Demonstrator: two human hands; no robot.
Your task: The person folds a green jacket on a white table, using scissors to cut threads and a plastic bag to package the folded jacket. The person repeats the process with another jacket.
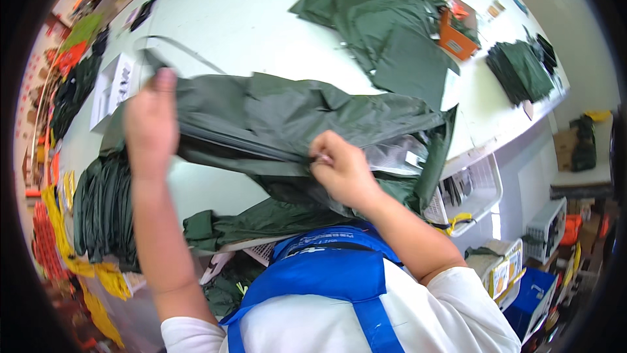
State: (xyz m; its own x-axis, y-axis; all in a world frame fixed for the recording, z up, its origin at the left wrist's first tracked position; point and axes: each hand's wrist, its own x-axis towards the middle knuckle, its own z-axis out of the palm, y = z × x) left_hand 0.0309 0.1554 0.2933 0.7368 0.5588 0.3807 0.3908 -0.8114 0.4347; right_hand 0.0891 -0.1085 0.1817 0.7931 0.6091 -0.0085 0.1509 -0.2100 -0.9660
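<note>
Watching remotely, I see the blurred left hand [151, 114] gripping a thin dark-green fabric piece [261, 101] above the white desk [228, 0]; the right hand [343, 167] pinches its long black zipper [248, 146], the pinched spot hidden.

Blue apron [326, 276] – straps [379, 325], short white sleeves [467, 301]

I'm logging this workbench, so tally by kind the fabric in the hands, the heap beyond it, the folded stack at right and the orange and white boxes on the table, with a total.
Green fabric piece, held by left hand and right hand: 1
Heap of green fabric: 1
Folded green stack: 1
Boxes, the orange box and the white box: 2
Total: 5
</note>
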